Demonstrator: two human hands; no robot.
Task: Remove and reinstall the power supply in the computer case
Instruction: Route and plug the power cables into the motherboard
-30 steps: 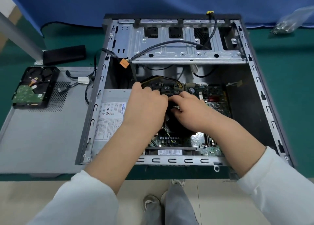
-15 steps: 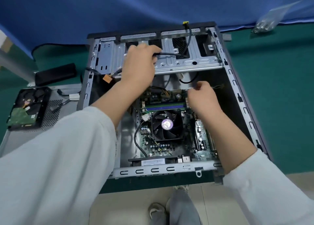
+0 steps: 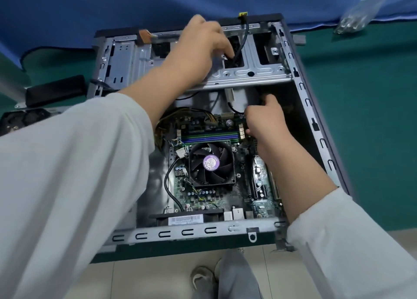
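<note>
Computer case (image 3: 300,100) open on green table mat (image 3: 372,118), blue backdrop (image 3: 90,9), left hand (image 3: 198,50) pinching black cable (image 3: 242,41), right hand (image 3: 266,120) grip hidden

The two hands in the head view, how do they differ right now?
The left hand reaches up to the drive cage at the case's far end, fingers on a black cable; the right hand sits lower, at the motherboard's far right edge. The left hand's fingers point down into a cage opening; the right hand's are curled, what they hold hidden. Both work inside the computer case.
</note>
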